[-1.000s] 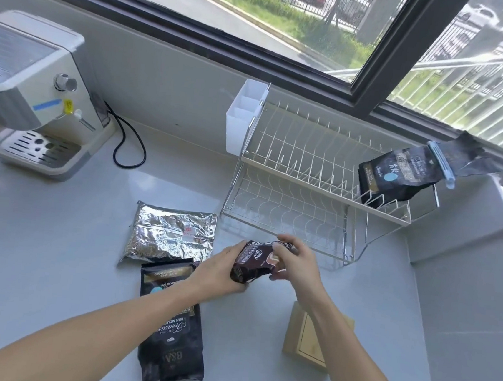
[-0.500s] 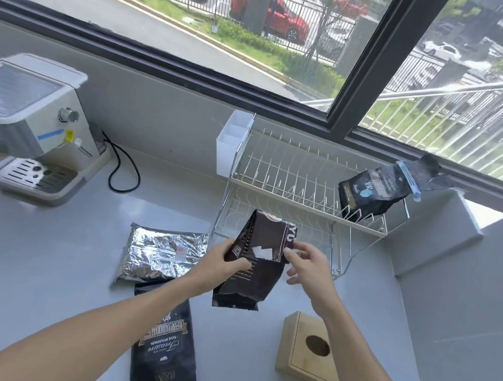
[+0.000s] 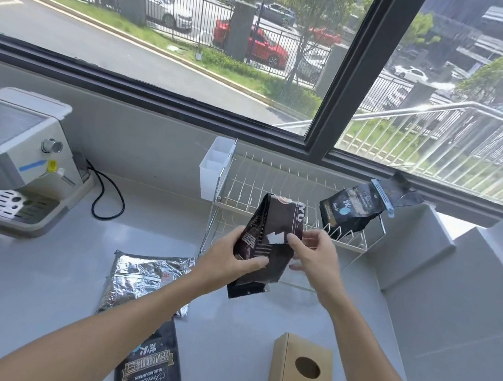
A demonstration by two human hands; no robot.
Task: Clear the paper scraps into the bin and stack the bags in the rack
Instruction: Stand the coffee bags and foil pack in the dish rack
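A person's left hand grips a dark brown bag upright in front of the wire rack, while the right hand pinches the bag's right edge beside a white label; one black bag already stands in the rack's upper tier, leaving the held bag, a foil bag and a black printed bag on the counter still to stack, by the look of it; no paper scraps are visible, and the wooden box with a round hole may be the bin
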